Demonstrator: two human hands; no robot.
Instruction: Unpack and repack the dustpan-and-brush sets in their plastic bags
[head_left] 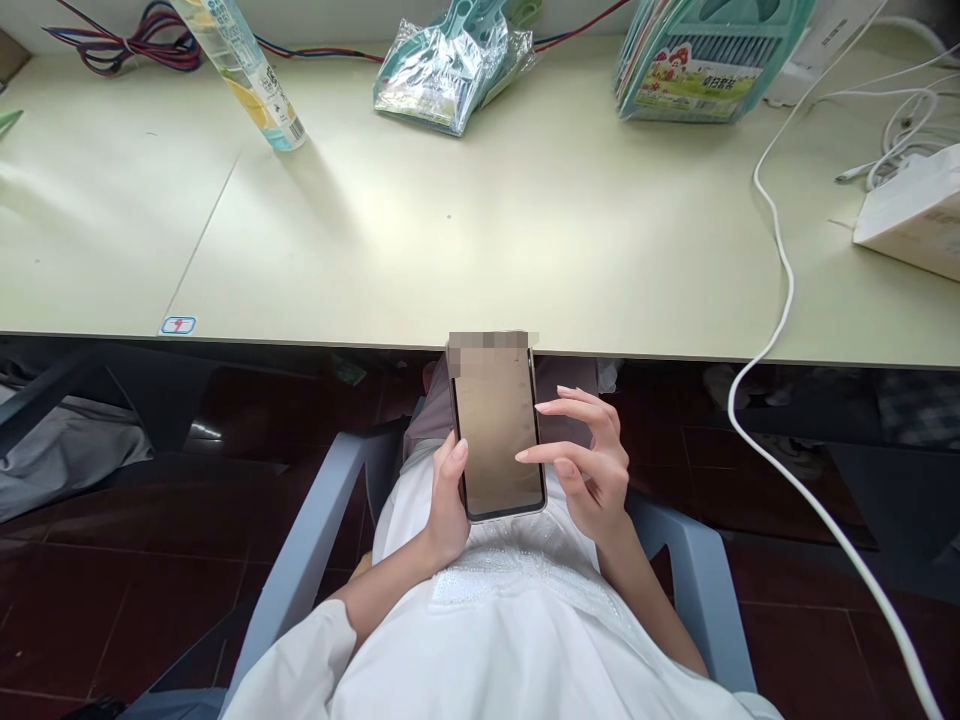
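Note:
A smartphone (499, 430) is held upright over my lap, just below the table's front edge, with its lit screen facing me. Part of the screen's top is blurred out. My left hand (448, 495) grips the phone at its lower left, thumb on the left rim and the other fingers hidden behind it. On the right, my right hand (592, 455) has its fingers spread, the index fingertip over the right side of the screen. It holds nothing.
On the pale table (525, 250) stand a bottle (259, 90), wrapped dustpans (442, 75) and a stack of green packs (697, 75). A white cable (784, 260) runs over the right edge near a white box (915, 210). Blue chair arms (311, 540) flank me.

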